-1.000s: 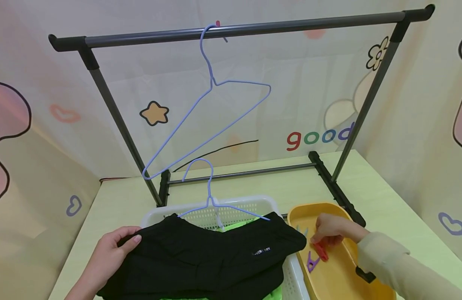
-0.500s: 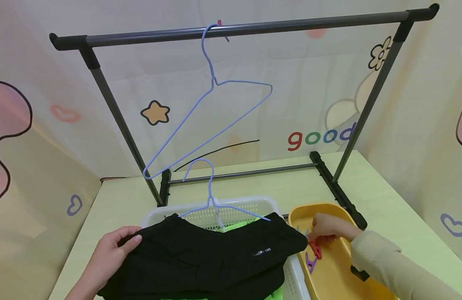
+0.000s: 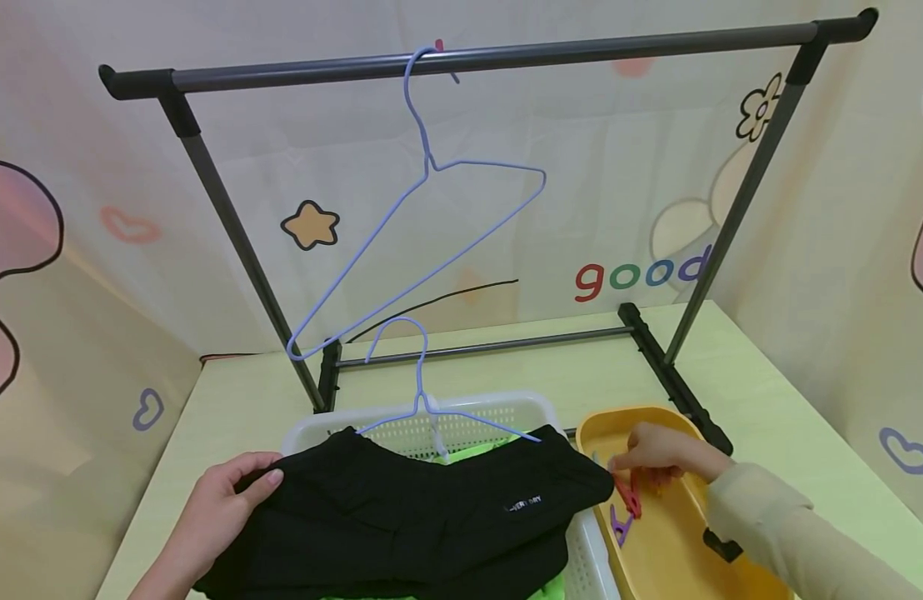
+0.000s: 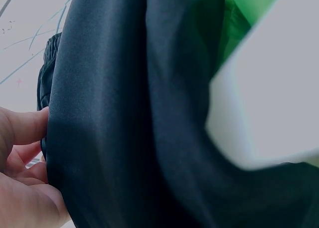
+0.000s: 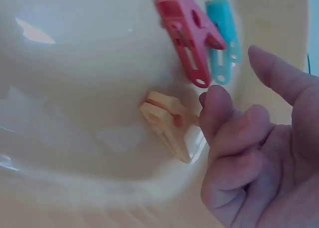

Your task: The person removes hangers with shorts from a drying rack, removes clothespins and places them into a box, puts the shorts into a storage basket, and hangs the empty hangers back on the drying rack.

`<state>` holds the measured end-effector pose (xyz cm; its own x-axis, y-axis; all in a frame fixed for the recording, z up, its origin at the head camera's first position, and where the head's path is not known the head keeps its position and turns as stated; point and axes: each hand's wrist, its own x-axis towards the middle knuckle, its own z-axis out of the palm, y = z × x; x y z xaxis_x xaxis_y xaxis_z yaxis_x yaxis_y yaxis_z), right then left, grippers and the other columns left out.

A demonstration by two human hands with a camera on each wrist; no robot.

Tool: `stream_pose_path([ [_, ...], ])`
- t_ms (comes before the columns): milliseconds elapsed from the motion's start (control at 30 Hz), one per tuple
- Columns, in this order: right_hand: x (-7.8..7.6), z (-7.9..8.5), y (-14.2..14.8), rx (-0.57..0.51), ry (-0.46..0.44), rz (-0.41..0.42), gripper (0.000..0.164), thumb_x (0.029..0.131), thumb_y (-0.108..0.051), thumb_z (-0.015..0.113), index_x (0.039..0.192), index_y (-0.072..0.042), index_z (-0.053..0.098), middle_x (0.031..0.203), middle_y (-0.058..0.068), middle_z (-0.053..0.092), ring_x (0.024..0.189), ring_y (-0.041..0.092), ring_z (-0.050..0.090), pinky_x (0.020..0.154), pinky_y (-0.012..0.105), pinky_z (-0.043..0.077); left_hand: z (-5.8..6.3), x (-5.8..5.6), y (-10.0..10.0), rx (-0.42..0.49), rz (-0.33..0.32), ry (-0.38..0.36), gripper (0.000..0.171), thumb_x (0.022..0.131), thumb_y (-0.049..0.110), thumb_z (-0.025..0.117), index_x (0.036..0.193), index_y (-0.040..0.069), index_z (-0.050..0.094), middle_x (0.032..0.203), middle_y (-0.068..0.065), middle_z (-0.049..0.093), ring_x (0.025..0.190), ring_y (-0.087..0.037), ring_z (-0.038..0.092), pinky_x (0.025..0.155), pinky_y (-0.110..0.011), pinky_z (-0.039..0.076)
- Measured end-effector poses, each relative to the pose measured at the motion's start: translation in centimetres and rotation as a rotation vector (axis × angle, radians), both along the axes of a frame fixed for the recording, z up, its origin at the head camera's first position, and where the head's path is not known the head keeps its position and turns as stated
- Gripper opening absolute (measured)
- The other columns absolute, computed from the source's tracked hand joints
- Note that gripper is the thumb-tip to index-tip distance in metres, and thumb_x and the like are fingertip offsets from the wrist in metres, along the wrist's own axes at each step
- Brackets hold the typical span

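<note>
My left hand pinches the left edge of black shorts between thumb and fingers. A blue hanger runs inside their waistband, its hook standing up. Over the yellow tray is my right hand, beside several clothespins. In the right wrist view its thumb stands apart from loosely curled fingers, with nothing seen between them. Near the fingertips lie a red clothespin, a teal clothespin and a pale orange clothespin. A purple clothespin lies below the red one.
Beneath the shorts stands a white basket with bright green cloth in it. Behind rises a dark rack, with an empty blue hanger on its bar. The tray sits right of the basket, against the rack's foot.
The right hand has shifted slightly left in the tray, and the red clothespin has moved a little left and up. The left hand and shorts stay in place.
</note>
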<state>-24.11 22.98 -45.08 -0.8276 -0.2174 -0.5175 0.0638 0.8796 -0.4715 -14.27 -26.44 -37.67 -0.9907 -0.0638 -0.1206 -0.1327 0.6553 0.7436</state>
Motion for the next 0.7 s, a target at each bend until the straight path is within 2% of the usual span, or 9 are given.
stream_pose_path([
  [167, -0.1, 0.9, 0.1, -0.023, 0.002, -0.001, 0.038, 0.082, -0.038, 0.059, 0.064, -0.005, 0.055, 0.046, -0.001, 0.047, 0.035, 0.008, 0.039, 0.036, 0.015, 0.032, 0.0, 0.0, 0.0, 0.018, 0.007, -0.005, 0.031, 0.089, 0.018, 0.052, 0.113, 0.0, 0.056, 0.113, -0.016, 0.057, 0.101, -0.026, 0.05, 0.09, -0.044, 0.04],
  [233, -0.2, 1.4, 0.0, -0.048, -0.004, -0.012, 0.037, 0.084, -0.037, 0.057, 0.068, -0.003, 0.056, 0.047, -0.001, 0.046, 0.036, 0.008, 0.039, 0.037, 0.016, 0.034, 0.0, 0.0, 0.0, 0.017, 0.01, -0.005, 0.03, 0.089, 0.018, 0.052, 0.113, 0.001, 0.056, 0.112, -0.015, 0.058, 0.101, -0.025, 0.051, 0.089, -0.041, 0.041],
  [400, -0.6, 2.8, 0.2, -0.164, -0.031, -0.015, 0.037, 0.086, -0.035, 0.054, 0.078, 0.001, 0.056, 0.051, 0.001, 0.049, 0.04, 0.009, 0.041, 0.04, 0.017, 0.036, 0.0, 0.0, 0.0, -0.002, -0.001, 0.012, 0.029, 0.089, 0.019, 0.052, 0.111, 0.002, 0.058, 0.109, -0.013, 0.059, 0.098, -0.021, 0.051, 0.086, -0.035, 0.042],
  [567, -1.0, 4.1, 0.3, -0.325, -0.042, 0.082, 0.041, 0.088, -0.037, 0.05, 0.085, 0.004, 0.056, 0.063, 0.006, 0.059, 0.049, 0.013, 0.051, 0.047, 0.021, 0.044, 0.1, 0.0, -0.1, -0.021, -0.009, 0.017, 0.027, 0.089, 0.017, 0.052, 0.111, 0.002, 0.058, 0.108, -0.011, 0.06, 0.095, -0.017, 0.051, 0.083, -0.031, 0.042],
  [700, -1.1, 5.4, -0.2, -0.401, -0.032, 0.152, 0.037, 0.09, -0.036, 0.048, 0.088, 0.0, 0.057, 0.072, 0.008, 0.061, 0.057, 0.017, 0.056, 0.054, 0.027, 0.048, 0.1, 0.1, -0.1, -0.012, -0.003, 0.007, 0.027, 0.089, 0.016, 0.053, 0.111, 0.002, 0.058, 0.108, -0.011, 0.06, 0.094, -0.016, 0.051, 0.083, -0.03, 0.042],
])
